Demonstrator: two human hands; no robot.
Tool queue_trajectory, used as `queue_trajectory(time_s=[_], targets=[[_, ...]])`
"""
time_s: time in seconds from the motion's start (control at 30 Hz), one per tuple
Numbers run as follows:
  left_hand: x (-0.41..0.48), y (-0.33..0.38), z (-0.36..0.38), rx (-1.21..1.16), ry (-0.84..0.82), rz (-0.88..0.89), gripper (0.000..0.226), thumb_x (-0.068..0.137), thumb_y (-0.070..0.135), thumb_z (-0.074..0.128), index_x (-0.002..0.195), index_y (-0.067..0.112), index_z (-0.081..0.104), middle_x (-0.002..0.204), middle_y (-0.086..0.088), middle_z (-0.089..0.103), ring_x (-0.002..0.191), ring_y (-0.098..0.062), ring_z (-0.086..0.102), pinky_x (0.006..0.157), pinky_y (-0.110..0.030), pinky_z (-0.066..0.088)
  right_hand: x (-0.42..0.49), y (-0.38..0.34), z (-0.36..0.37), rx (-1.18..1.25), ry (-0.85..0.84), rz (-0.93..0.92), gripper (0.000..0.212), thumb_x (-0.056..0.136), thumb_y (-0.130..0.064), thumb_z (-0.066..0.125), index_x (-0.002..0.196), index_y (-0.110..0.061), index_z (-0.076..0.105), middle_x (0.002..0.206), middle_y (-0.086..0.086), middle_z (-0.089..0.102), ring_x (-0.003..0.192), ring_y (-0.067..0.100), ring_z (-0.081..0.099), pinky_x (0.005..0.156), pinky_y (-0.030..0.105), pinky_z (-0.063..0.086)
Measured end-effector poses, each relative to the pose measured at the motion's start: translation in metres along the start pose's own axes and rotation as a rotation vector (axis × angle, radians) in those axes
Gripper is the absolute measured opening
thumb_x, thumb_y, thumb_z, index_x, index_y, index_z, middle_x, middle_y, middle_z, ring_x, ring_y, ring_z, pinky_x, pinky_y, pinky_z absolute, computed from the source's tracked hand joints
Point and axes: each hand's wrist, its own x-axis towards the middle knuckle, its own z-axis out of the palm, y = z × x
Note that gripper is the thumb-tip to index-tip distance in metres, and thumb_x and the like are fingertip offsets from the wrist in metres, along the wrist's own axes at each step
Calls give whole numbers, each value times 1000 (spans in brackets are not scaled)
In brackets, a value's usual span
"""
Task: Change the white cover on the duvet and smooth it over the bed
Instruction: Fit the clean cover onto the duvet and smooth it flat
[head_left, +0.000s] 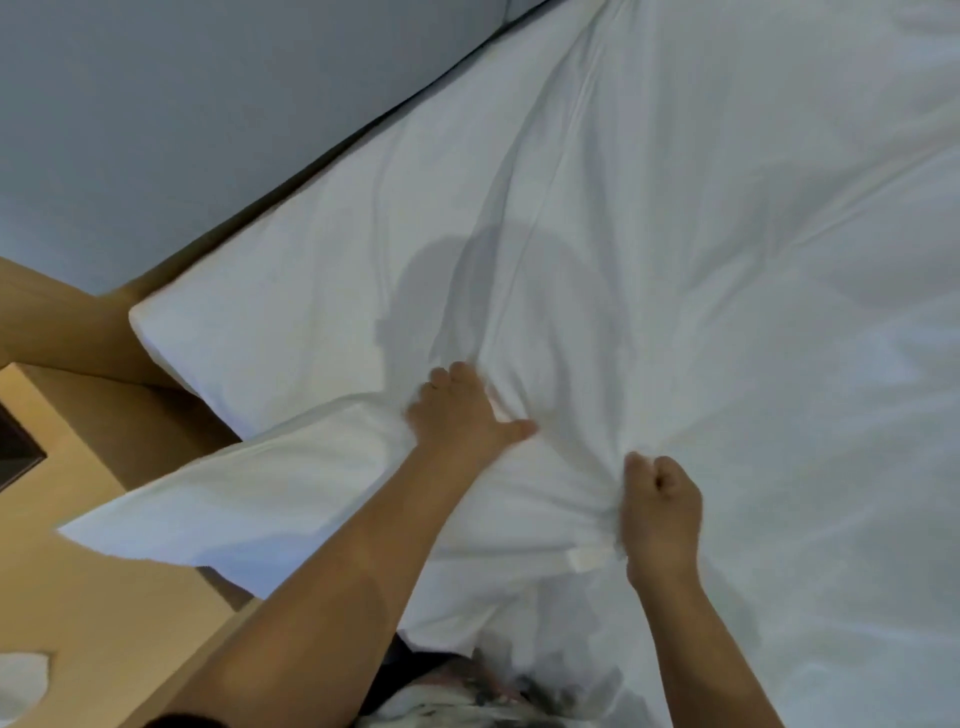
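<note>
The white duvet cover (675, 218) lies spread over the bed and fills most of the view, with creases fanning out from both hands. My left hand (460, 413) grips a bunch of the cover near its left edge, fingers dug into the fabric and thumb stretched to the right. My right hand (660, 512) is closed in a fist around a gathered fold of the cover, just above a small white tab (589, 558). A loose corner of the cover (218, 509) hangs off the bed's left side.
A grey padded headboard or wall (182, 119) runs along the far left edge of the bed. A tan wooden bedside unit (88, 441) stands at the left, with a dark inset (15, 447). Patterned clothing (467, 696) shows at the bottom.
</note>
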Motion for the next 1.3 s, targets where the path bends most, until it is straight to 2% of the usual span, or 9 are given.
queue_trajectory(time_s=[0.2,0.33,0.53,0.67,0.73,0.87,0.97,1.13,1.3], targets=[[7,10,-5,-226,-22,150,29,88,26,57,113,11,56,116,-9,61,105,-28,56,75,-25,36,-5,2,19,-416,-86,-245,12,80,-15,64,87,-9,56,97,4,47,88,22,44,70,25,34],[3,0,-56,-433,104,245,10,85,16,58,92,12,65,96,-9,67,93,-27,62,68,-26,39,-17,-32,29,-484,-36,-507,34,78,-11,69,108,0,60,113,20,50,100,37,46,83,38,37],[79,-31,-205,-757,376,248,13,70,7,74,70,17,66,57,9,62,49,-7,51,45,-16,41,-6,-107,98,-195,-440,-579,59,86,-46,50,132,-10,42,131,6,35,121,20,28,97,23,23],[140,-37,-173,-487,424,89,36,87,29,66,111,4,55,110,-16,61,95,-30,59,73,-30,39,22,-109,162,-456,-600,-477,71,93,-48,46,148,-10,20,152,12,18,139,25,15,112,34,16],[145,-50,-134,-601,253,-3,57,87,43,61,126,5,45,123,-12,54,111,-29,54,84,-27,40,32,-90,176,-543,-645,-403,74,94,-49,45,150,-12,13,155,10,12,142,23,11,112,35,16],[131,-85,-92,-716,-194,-42,77,76,63,62,138,23,40,124,8,53,106,-11,54,81,-16,44,44,-74,185,-503,-623,-354,76,92,-50,47,150,-14,15,156,8,14,143,22,10,113,38,17],[124,-95,-87,-606,-293,102,66,73,36,77,128,34,40,101,23,48,86,7,48,62,0,39,43,-86,184,-485,-594,-357,62,92,-35,54,143,-9,31,148,11,29,137,26,23,109,32,21],[126,-87,-93,-411,43,177,45,84,25,59,128,24,50,116,-1,62,100,-22,58,81,-30,44,54,-150,161,-319,-106,-690,30,81,-24,54,104,-6,62,94,4,59,90,23,55,74,28,39],[137,-57,-100,-270,230,224,37,85,28,61,117,11,50,109,-10,63,100,-30,60,76,-29,42,127,-213,193,-518,-243,-228,69,85,-64,48,115,-2,55,111,14,61,95,30,57,77,31,38]])
